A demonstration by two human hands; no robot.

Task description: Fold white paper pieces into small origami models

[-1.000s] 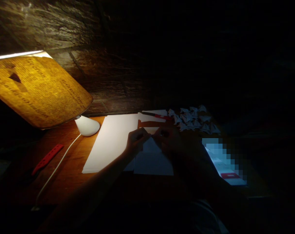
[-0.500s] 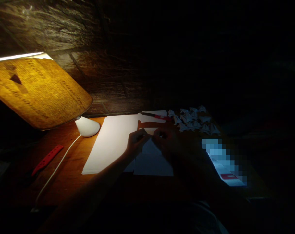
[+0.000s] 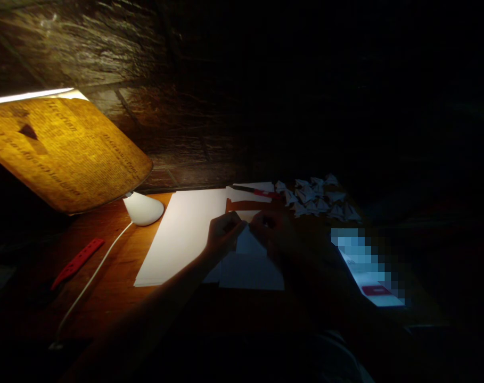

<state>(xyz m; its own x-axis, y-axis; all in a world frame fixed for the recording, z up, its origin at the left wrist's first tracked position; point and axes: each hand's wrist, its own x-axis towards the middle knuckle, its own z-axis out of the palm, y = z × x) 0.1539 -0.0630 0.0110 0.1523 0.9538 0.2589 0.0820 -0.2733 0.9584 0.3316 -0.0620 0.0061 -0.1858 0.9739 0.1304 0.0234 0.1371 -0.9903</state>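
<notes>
A small white sheet of paper (image 3: 249, 266) lies on the dim wooden table (image 3: 114, 266), its top folded into a point. My left hand (image 3: 222, 234) pinches the left side of that point, fingers closed on the paper. My right hand (image 3: 271, 229), in shadow, presses the right side of the same fold with fingers curled. A larger stack of white paper (image 3: 181, 234) lies to the left, partly under the folded sheet.
A lamp with a yellow printed shade (image 3: 62, 151) and white base (image 3: 143, 208) stands at left, its cord (image 3: 90, 279) running forward. A red ruler (image 3: 77, 261) lies near the left edge. Several folded paper pieces (image 3: 319, 197) and a red pen (image 3: 257, 191) lie behind. A lit phone (image 3: 371, 279) rests at right.
Both hands have shifted very slightly on the fold; the view has moved a little. Otherwise nothing has visibly changed.
</notes>
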